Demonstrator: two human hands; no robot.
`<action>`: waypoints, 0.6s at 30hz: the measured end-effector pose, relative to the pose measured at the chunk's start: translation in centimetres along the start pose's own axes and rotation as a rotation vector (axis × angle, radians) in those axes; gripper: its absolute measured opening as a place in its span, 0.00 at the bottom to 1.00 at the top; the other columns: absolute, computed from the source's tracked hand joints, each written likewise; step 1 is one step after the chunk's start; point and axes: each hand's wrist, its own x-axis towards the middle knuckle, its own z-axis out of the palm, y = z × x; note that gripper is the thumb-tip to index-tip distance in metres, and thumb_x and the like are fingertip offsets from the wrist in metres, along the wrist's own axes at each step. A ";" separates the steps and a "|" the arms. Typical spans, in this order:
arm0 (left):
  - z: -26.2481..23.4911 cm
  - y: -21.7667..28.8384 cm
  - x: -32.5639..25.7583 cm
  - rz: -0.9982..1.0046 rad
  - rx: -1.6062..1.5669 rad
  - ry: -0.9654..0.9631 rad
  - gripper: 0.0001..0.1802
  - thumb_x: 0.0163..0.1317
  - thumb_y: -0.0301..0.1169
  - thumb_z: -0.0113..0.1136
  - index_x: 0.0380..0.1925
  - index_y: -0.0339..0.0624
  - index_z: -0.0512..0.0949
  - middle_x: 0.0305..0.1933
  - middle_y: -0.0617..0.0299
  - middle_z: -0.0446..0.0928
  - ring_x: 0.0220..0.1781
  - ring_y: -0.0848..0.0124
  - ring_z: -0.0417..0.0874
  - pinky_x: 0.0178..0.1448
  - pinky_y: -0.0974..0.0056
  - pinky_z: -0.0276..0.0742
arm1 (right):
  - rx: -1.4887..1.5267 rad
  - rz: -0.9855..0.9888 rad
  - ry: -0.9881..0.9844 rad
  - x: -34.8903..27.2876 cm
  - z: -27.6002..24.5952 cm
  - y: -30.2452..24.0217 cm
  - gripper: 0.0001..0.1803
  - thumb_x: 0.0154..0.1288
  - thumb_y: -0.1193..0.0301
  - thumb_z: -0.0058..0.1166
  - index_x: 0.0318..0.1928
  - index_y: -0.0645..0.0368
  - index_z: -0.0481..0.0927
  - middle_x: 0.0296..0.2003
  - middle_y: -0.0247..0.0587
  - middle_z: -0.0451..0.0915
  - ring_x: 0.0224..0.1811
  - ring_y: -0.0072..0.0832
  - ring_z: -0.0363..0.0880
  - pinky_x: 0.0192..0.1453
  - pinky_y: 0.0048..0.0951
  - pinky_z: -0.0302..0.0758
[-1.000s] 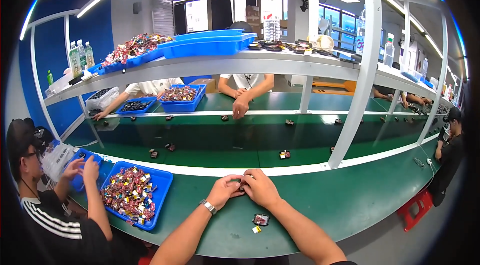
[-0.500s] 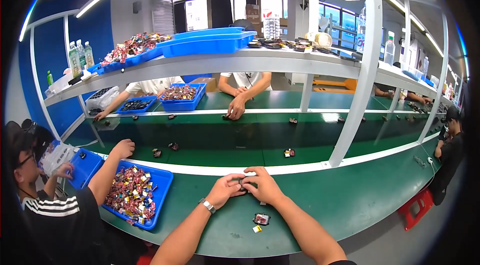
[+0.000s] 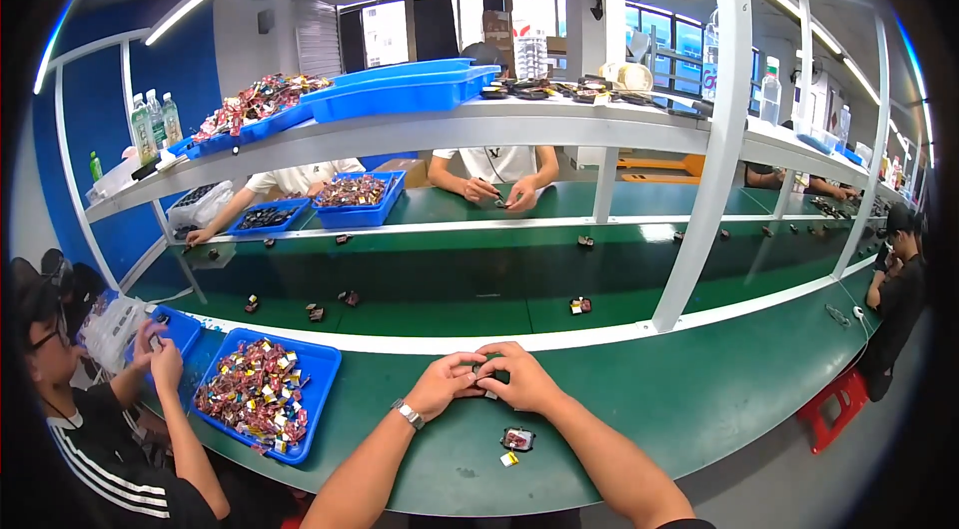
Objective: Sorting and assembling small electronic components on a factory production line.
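Observation:
Both my hands are together over the green table, fingertips closed round a small dark piece (image 3: 478,373) that they mostly hide. My left hand (image 3: 446,385), with a metal-banded watch on its wrist, pinches it from the left. My right hand (image 3: 521,381) arches over it from the right, its fingers bent against it. A small pale bit shows beneath the fingers. Closer to me on the table lies a small black-framed casing (image 3: 517,437) with red and silvery contents. A yellow-and-white tag (image 3: 510,459) sticks out at its near side.
To my left stands a blue tray (image 3: 325,369) heaped with small red parts with yellow and white tags. A co-worker (image 3: 110,429) sits beside it. Beyond a white rail, a dark green belt (image 3: 450,294) carries scattered small parts. A white post (image 3: 704,149) rises at right.
The co-worker on my left has drawn an arm back from the belt, where another small part now lies. Across the belt, a person has lifted a part with both hands. My hands stay together, fingers slightly shifted.

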 end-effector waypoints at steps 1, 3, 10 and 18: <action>0.1 0.0 0.0 0.005 -0.020 0.002 0.18 0.69 0.23 0.50 0.59 0.38 0.69 0.49 0.58 0.79 0.52 0.68 0.81 0.59 0.63 0.79 | 0.000 0.001 0.003 -0.1 0.1 -0.1 0.06 0.58 0.70 0.61 0.35 0.56 0.84 0.54 0.39 0.76 0.62 0.39 0.68 0.65 0.36 0.68; 0.1 -0.1 0.0 0.009 -0.038 0.003 0.18 0.69 0.23 0.49 0.59 0.38 0.69 0.49 0.57 0.79 0.52 0.68 0.81 0.60 0.63 0.79 | -0.078 0.023 0.086 -0.3 0.3 -0.3 0.06 0.57 0.69 0.61 0.36 0.55 0.85 0.52 0.36 0.77 0.60 0.37 0.70 0.63 0.35 0.70; -0.1 -0.4 0.2 0.026 -0.086 0.007 0.18 0.70 0.25 0.49 0.59 0.37 0.69 0.55 0.54 0.75 0.56 0.66 0.79 0.62 0.59 0.78 | -0.133 0.034 0.166 -0.3 1.3 -0.5 0.07 0.57 0.69 0.61 0.36 0.54 0.86 0.50 0.35 0.78 0.57 0.36 0.72 0.61 0.35 0.71; 0.0 -0.2 0.0 0.032 -0.102 0.014 0.18 0.70 0.24 0.48 0.59 0.36 0.69 0.55 0.54 0.75 0.56 0.64 0.79 0.62 0.59 0.78 | -0.057 0.046 0.207 -0.4 1.6 -0.4 0.07 0.58 0.71 0.60 0.37 0.54 0.86 0.50 0.36 0.79 0.57 0.38 0.72 0.61 0.36 0.71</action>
